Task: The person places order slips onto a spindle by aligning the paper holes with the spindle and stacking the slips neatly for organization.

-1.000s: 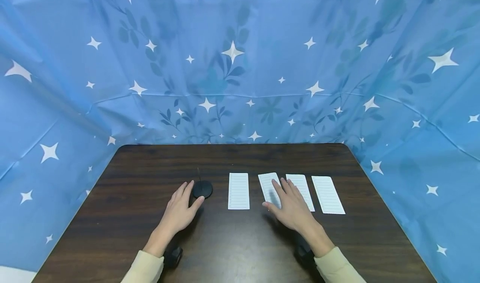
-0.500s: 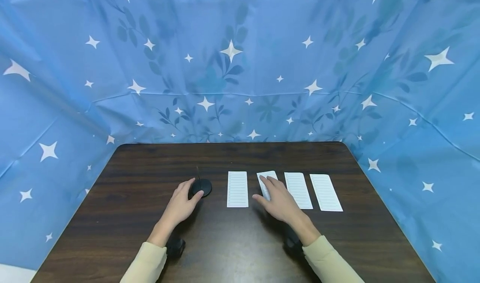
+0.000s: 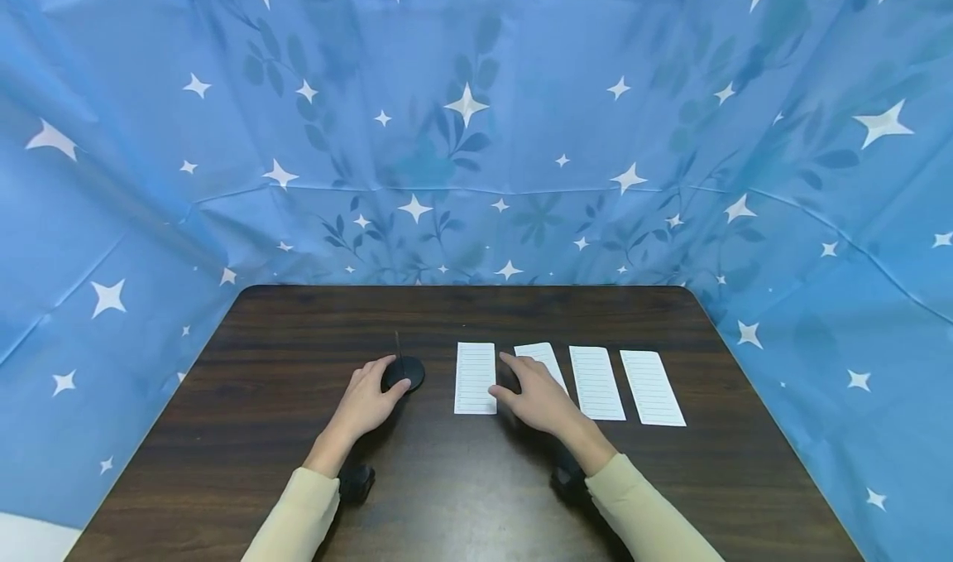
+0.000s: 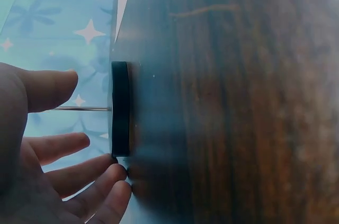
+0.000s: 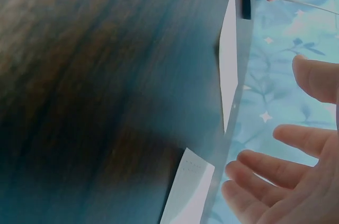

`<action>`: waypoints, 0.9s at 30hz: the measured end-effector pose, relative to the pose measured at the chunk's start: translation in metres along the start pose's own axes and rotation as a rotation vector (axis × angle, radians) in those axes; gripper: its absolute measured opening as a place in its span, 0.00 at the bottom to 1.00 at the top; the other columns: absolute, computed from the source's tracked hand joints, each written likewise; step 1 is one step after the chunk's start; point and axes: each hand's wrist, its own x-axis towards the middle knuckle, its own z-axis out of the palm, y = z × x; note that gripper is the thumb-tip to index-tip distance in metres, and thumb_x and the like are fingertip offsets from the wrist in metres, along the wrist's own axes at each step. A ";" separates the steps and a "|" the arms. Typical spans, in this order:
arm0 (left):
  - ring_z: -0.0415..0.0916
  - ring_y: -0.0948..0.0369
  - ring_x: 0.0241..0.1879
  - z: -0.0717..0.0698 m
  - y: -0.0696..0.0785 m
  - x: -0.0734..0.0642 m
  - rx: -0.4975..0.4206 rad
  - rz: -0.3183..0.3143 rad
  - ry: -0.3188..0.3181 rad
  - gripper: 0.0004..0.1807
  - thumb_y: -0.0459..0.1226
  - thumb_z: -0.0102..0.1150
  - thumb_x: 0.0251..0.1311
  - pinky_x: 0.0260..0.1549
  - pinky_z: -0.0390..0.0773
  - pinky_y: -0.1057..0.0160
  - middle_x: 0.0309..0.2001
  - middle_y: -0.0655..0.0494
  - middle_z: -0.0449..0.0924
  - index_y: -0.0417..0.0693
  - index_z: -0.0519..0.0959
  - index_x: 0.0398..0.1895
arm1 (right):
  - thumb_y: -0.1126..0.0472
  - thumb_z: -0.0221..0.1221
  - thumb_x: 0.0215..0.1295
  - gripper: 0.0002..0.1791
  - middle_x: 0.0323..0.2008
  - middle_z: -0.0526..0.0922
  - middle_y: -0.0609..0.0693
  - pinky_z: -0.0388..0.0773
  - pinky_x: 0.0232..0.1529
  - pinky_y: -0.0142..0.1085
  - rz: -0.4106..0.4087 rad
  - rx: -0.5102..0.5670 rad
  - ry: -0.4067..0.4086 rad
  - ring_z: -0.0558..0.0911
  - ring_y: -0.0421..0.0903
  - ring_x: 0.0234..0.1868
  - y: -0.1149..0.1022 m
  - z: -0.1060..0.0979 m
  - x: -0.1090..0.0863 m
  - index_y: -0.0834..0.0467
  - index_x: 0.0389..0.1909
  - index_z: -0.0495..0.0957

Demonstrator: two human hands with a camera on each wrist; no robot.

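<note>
The left hand [image 3: 365, 402] has its fingers spread apart around the near side of the round black stand [image 3: 411, 372], gripping nothing. Whether a fingertip touches the stand is hard to tell. The stand sits on the table [image 3: 462, 487], its thin spike [image 3: 398, 344] pointing up. The right hand [image 3: 547, 402] is spread too, holding nothing, just beside the leftmost paper [image 3: 473, 380] and partly hiding the second paper [image 3: 547, 355]. Both arms reach forward.
</note>
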 end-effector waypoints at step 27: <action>0.66 0.42 0.59 0.000 -0.003 0.012 0.052 -0.017 -0.007 0.30 0.44 0.64 0.68 0.57 0.68 0.40 0.65 0.40 0.71 0.41 0.74 0.69 | 0.44 0.62 0.70 0.34 0.64 0.74 0.63 0.70 0.60 0.57 -0.060 -0.193 -0.051 0.71 0.64 0.63 -0.008 0.018 0.028 0.59 0.69 0.73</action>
